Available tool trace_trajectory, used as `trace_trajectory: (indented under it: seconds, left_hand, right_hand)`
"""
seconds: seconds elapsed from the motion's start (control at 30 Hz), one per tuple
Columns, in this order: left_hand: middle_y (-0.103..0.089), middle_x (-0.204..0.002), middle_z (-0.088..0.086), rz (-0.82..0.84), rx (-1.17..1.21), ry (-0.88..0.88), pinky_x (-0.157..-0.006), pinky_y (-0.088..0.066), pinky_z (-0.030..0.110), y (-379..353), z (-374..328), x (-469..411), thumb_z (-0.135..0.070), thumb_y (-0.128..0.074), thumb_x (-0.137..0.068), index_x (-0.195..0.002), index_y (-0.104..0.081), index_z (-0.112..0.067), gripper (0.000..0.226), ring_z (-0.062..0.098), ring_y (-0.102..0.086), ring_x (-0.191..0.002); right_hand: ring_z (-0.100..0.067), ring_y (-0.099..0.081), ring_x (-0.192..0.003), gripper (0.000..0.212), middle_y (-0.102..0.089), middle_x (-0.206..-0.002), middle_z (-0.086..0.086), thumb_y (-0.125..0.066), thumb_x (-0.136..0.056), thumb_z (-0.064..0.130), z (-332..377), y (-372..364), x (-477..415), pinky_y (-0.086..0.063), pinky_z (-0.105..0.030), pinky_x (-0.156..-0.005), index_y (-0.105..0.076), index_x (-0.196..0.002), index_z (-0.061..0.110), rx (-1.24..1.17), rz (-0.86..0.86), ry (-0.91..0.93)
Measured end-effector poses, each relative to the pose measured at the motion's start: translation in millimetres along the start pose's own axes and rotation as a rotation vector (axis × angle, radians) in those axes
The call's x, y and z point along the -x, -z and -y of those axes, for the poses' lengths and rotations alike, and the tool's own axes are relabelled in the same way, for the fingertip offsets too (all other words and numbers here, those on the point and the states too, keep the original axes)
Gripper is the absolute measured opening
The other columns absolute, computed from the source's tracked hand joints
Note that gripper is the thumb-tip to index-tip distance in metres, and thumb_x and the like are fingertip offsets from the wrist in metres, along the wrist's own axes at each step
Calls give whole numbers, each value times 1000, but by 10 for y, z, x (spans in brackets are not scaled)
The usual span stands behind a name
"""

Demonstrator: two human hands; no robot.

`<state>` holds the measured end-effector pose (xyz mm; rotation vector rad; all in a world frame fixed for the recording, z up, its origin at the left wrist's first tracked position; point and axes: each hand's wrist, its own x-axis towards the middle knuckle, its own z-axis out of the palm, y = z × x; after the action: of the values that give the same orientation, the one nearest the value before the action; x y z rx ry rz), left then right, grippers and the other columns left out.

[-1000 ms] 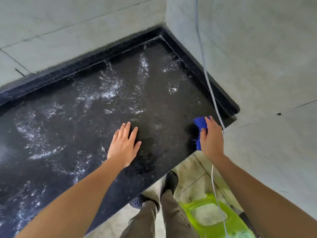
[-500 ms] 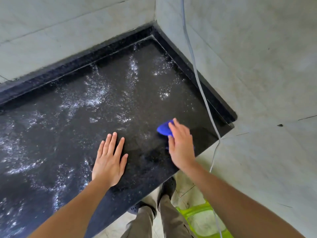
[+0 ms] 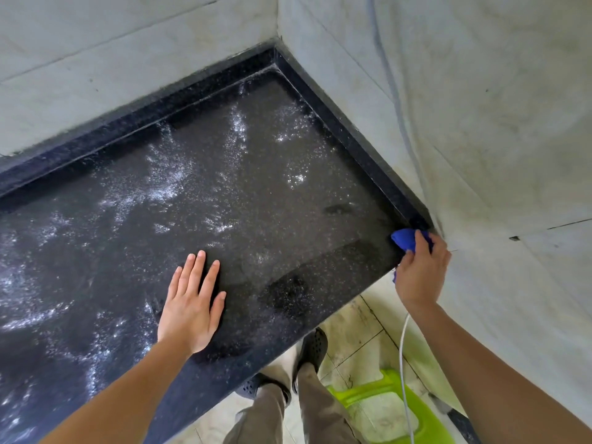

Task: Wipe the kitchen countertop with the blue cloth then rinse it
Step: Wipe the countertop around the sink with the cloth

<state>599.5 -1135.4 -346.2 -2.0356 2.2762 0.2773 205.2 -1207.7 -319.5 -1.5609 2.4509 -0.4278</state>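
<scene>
Bare forearms (image 3: 128,386) — grey-brown trousers (image 3: 320,408), dark perforated clogs (image 3: 315,342) on the feet.

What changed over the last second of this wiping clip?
The right hand, gripping the blue cloth, swept left across the countertop, then back right to its front corner by the wall. Its grip held. The left hand stayed flat on the countertop.

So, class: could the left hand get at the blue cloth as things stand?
Probably yes: only bare counter lies between the left hand and the cloth. But the right hand grips most of it, leaving just one end showing.
</scene>
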Motion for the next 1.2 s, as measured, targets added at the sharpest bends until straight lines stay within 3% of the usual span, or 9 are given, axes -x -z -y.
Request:
trace_trajectory:
  seconds: [0.2,0.43,0.57,0.63,0.73,0.87,0.97,1.1,1.2]
  left_hand:
    - [-18,-159,19,11,0,7,-121,-6,43,32,-18,-2,-42,-20,-100,-148,-33,-5,63,32,-11,-148]
    - [-20,-158,18,1,-4,4,-119,-11,46,2,-1,-2,-42,-20,-100,-149,-30,-6,62,32,-11,-148]
    - [-20,-158,18,6,5,6,-119,-9,44,4,1,-4,-43,-20,-100,-149,-31,-7,62,31,-11,-148]
    - [-20,-158,18,8,9,8,-120,-9,44,21,-3,2,-42,-21,-100,-148,-33,-7,62,31,-12,-148]
    - [-21,-158,18,12,11,6,-119,-10,44,32,-1,-12,-42,-22,-100,-148,-34,-7,61,31,-13,-148]
    - [-21,-158,17,5,23,7,-120,-10,43,26,0,-13,-42,-24,-99,-148,-35,-8,60,31,-14,-148]
    - [-22,-158,17,2,20,11,-119,-12,45,16,2,-15,-42,-25,-99,-147,-35,-8,60,31,-15,-148]
    - [-21,-158,17,21,18,17,-118,-13,45,33,3,-6,-44,-21,-100,-148,-35,-9,61,31,-15,-148]
    - [-20,-159,16,37,26,19,-118,-14,46,29,7,-3,-45,-16,-101,-149,-34,-10,62,31,-15,-148]
  right_hand:
    - [-29,-48,-120,41,-51,-133,-12,-57,-87,0,272,3,336,-49,-44,-96,-57,-129,5,-70,255,407]
    - [-34,-35,-134,46,-36,-148,-15,-49,-95,11,745,-284,-116,-32,-45,-105,-42,-141,6,-35,-15,-125]
    - [-24,-47,-128,41,-51,-139,-7,-54,-90,8,1081,-442,354,-39,-39,-105,-55,-132,8,-223,275,470]
    - [-20,-50,-124,39,-56,-134,-6,-53,-89,7,1069,-373,436,-39,-34,-106,-59,-128,8,-357,388,573]
    - [-29,-44,-127,40,-50,-138,-14,-52,-93,8,926,-290,48,-32,-29,-107,-52,-132,1,-325,133,220]
    - [-39,-37,-128,45,-38,-144,-20,-48,-96,12,956,-399,-442,-34,-50,-104,-42,-139,0,-90,-3,-42]
    - [-37,-39,-129,44,-40,-146,-16,-50,-95,13,1275,-590,-390,-37,-50,-100,-46,-138,3,-68,48,141]
    - [-29,-50,-124,39,-53,-137,-12,-56,-87,8,1501,-619,84,-39,-40,-102,-60,-125,4,-239,417,669]
    - [-28,-58,-115,34,-62,-125,-12,-55,-85,9,1313,-380,-4,-41,-33,-103,-64,-117,1,-440,427,572]
